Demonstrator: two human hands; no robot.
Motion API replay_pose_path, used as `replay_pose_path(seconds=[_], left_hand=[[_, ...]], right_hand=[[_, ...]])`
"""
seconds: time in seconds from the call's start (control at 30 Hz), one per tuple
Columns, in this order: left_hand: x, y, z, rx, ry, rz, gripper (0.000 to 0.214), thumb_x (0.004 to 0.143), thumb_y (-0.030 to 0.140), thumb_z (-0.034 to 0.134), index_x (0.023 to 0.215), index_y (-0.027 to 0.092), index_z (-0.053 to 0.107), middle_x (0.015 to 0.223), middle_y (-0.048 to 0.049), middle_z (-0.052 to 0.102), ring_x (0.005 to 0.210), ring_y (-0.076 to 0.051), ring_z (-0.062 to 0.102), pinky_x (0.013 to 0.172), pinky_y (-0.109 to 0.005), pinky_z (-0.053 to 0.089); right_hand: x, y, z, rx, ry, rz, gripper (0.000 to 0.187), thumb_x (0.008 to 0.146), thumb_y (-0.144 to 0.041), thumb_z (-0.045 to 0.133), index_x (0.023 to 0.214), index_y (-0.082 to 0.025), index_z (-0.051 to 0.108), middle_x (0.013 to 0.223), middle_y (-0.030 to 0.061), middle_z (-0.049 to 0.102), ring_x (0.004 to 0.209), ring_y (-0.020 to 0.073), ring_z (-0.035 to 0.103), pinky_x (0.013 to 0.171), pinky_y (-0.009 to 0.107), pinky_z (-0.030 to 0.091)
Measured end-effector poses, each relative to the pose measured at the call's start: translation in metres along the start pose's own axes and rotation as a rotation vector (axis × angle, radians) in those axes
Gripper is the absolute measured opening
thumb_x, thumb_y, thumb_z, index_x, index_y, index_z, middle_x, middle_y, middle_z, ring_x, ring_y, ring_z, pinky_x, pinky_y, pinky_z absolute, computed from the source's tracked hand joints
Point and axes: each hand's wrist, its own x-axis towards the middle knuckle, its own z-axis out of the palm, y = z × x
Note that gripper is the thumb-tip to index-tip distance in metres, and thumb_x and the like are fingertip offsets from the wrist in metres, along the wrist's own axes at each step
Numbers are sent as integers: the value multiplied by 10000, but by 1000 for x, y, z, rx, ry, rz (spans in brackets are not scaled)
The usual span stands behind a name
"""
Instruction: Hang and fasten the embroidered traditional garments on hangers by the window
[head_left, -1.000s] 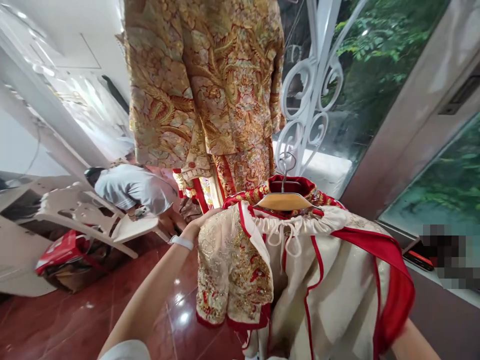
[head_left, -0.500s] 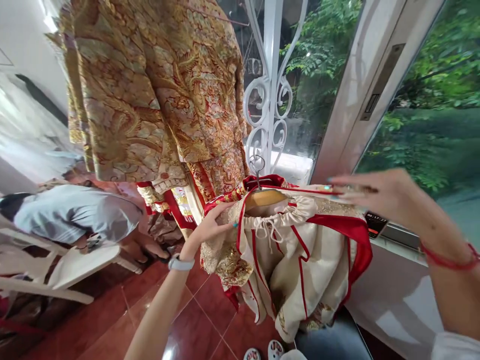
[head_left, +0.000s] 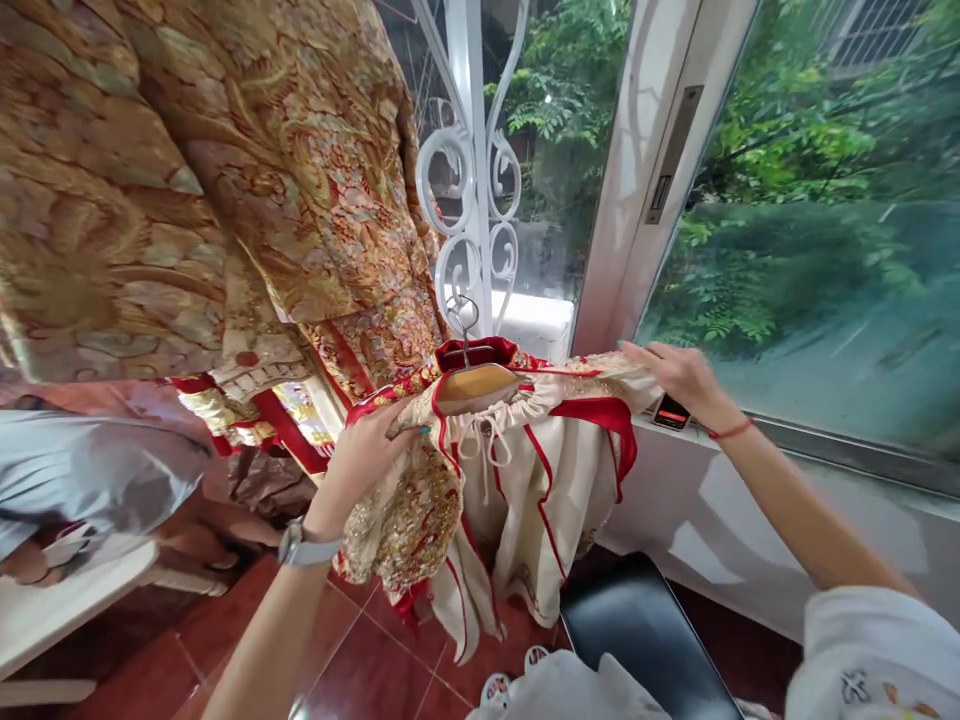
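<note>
A cream garment (head_left: 555,470) with red piping and a tied drawstring waist hangs spread out in front of me. It lies over a red and gold sequinned jacket (head_left: 412,510) on a wooden hanger (head_left: 476,388) with a metal hook. My left hand (head_left: 358,465) is closed over the left shoulder of the layered garments. At the right, my right hand (head_left: 679,378) pinches the outer end of the cream garment and pulls it out sideways. Both hands' gripping fingertips are partly hidden by cloth.
Large gold embroidered robes (head_left: 225,180) hang at the left. White scrolled ironwork (head_left: 469,170) and a window frame (head_left: 637,180) stand behind. A phone (head_left: 670,412) rests on the sill. Below are a black seat (head_left: 652,630), a white chair (head_left: 82,600) and a bending person (head_left: 97,480).
My right hand, before open and sweeping above the garment's right side, now pinches its outer end. The view has turned right and the garment is stretched flatter.
</note>
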Motion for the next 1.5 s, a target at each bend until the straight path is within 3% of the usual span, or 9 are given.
replay_pose_path(seconds=[0.1,0.23,0.37,0.57,0.8,1.1,1.3,1.37,1.5], left_hand=[[-3,4,-4,51,10,-28,462,932,359,458,1360,227,570,1191,-114,716,1060,-328,678,831,-389,528],[3,7,-5,107,17,-67,472,927,343,472,1377,228,555,1146,-115,727,980,-317,698,782,-375,532],[3,18,-6,188,30,-110,502,949,340,438,1433,215,492,1150,-145,714,907,-320,702,747,-384,516],[-9,37,-10,230,33,-185,488,953,278,393,1423,198,496,1036,-143,726,850,-328,688,693,-381,490],[-15,46,3,286,190,-223,461,949,286,409,1389,199,511,1062,-137,699,815,-303,666,658,-350,451],[-6,34,19,220,283,-174,406,932,294,459,1300,154,556,1063,-146,670,895,-300,636,744,-376,466],[-25,50,46,105,659,-81,447,854,384,620,1231,149,582,1196,-176,567,1145,-344,508,1002,-529,424],[-34,75,62,20,661,129,249,878,257,554,1108,194,629,1076,-118,628,1071,-278,552,975,-466,454],[-13,140,93,145,162,857,363,896,267,526,1236,168,608,1230,-126,633,1160,-242,567,996,-368,458]], right_hand=[[-59,-24,-18,-34,225,56,357,949,-294,439,1184,-259,705,851,94,728,654,214,625,584,316,453],[-107,-38,47,253,146,118,344,892,-305,506,1187,-263,678,1044,85,740,839,270,683,720,382,559],[-94,-42,90,339,183,164,445,856,-178,403,1199,-204,685,905,84,734,769,228,652,719,367,558],[-112,-123,52,392,166,193,545,884,-143,397,1405,-207,542,869,61,733,667,184,634,627,286,526],[-96,-172,72,325,75,221,625,857,-133,409,1482,-161,429,692,26,678,577,184,591,603,284,502],[-113,-89,118,343,321,320,516,817,-144,466,1310,-224,598,1004,81,716,847,217,648,793,354,540],[-118,-42,154,433,415,488,547,789,-308,500,1311,-158,563,1254,163,612,1142,283,548,1010,491,438],[-119,-31,171,578,390,541,500,804,-329,432,1246,-157,587,1203,158,643,1080,271,585,980,469,453],[-106,-8,191,637,520,666,428,735,-385,453,1052,-140,605,980,130,651,880,266,593,871,469,476]])
